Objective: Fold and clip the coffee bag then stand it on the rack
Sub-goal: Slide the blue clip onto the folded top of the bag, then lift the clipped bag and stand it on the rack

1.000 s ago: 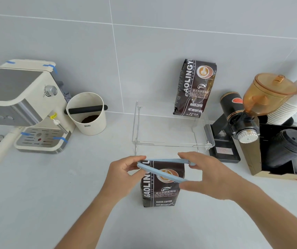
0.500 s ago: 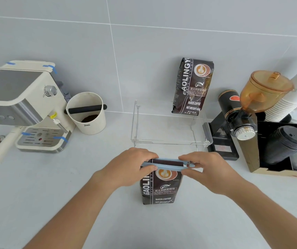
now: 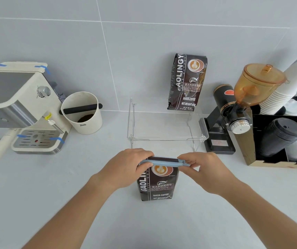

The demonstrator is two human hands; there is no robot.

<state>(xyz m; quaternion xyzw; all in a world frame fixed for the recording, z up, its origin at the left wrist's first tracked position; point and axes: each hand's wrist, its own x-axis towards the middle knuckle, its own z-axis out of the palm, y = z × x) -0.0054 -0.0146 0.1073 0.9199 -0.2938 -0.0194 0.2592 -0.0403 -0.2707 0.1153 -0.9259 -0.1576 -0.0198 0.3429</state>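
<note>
A dark brown coffee bag (image 3: 157,184) stands upright on the white counter in front of me, its top folded down. A long light-blue clip (image 3: 163,162) lies closed across the folded top. My left hand (image 3: 126,168) pinches the clip's left end and the bag's top corner. My right hand (image 3: 207,169) pinches the clip's right end. Just behind the bag stands a clear acrylic rack (image 3: 167,139). A second coffee bag (image 3: 187,81) stands upright on the rack's back right part, against the wall.
An espresso machine (image 3: 18,108) and a white knock box (image 3: 82,112) stand at the left. A black grinder with an amber hopper (image 3: 243,103), stacked paper cups (image 3: 288,83) and black lids (image 3: 280,137) in a box crowd the right.
The blue clip was open in a V a second ago; both hands have pressed it shut across the bag's folded top. The view has shifted slightly to the right.
</note>
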